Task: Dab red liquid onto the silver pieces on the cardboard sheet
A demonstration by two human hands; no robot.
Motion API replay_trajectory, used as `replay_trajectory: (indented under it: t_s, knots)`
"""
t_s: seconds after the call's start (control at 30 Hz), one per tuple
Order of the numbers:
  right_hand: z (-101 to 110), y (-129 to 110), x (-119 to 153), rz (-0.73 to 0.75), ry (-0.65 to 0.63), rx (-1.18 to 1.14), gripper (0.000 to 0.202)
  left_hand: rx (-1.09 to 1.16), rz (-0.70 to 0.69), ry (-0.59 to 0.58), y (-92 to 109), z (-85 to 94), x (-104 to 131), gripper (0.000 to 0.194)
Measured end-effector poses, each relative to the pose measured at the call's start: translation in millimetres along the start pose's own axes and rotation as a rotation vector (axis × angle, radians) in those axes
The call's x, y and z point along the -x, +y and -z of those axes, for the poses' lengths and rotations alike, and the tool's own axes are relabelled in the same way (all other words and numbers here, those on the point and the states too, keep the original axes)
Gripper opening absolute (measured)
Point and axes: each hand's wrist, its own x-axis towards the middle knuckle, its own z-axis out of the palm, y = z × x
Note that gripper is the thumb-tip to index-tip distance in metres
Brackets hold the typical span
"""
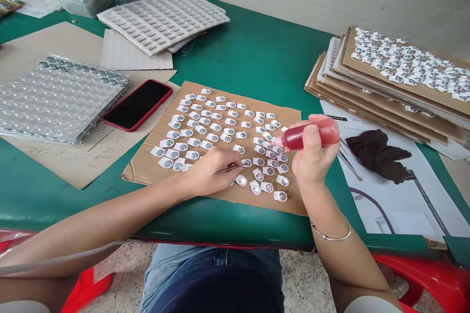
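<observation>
Left hand (214, 166) pinches a tool (231, 168), right hand (314, 154) grips a bottle (299, 137); tbh we can't tell which tags (258, 162) between are done.

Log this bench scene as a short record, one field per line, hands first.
Left hand: grips a thin tool low over the cardboard
Right hand: holds a red squeeze bottle, nozzle pointing left
Nozzle contact: cannot tell
Work surface: cardboard sheet on a green table
On the sheet: loose rows of small white pieces bearing round dark-and-silver faces
Left of sheet: phone, clear plastic tray
Right of sheet: dark cloth on printed paper
</observation>
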Motion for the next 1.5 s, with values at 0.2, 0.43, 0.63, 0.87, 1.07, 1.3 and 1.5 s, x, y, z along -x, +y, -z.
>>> replay_trajectory:
  t_s: [0.2, 0.43, 0.63, 0.87, 1.07, 1.3, 1.5]
  knots:
    - [-10.1, -5.7, 7.7, -0.048, -0.027, -0.02, 0.03, -0.081, -0.21, -0.056, 5.0, -0.6, 1.0, 0.017]
    - [-21.3, -17.8, 16.3, 0.016, -0.191, 0.162, 0.023, -0.274, -0.273, -0.082, 9.4, -5.7, 4.5, 0.016]
    - [-23.9, -15.3, 22.4, 0.007, -0.309, 0.27, 0.025, -0.53, -0.416, -0.101, 9.5, -18.2, 11.9, 0.015]
    - [-25.5, -12.2, 23.2, -0.008, -0.348, 0.323, 0.026, -0.705, -0.55, -0.057, 5.8, -28.2, 15.5, 0.017]
    - [-24.2, -5.6, 26.2, -0.076, -0.378, 0.302, 0.029, -0.717, -0.549, -0.053, 4.1, -29.5, 16.9, 0.019]
    - [-23.8, -2.2, 26.9, -0.094, -0.379, 0.279, 0.03, -0.679, -0.555, -0.033, 4.9, -27.1, 16.0, 0.018]
    - [-25.2, -1.9, 25.3, -0.031, -0.334, 0.283, 0.029, -0.669, -0.544, -0.025, 5.3, -26.8, 15.5, 0.018]
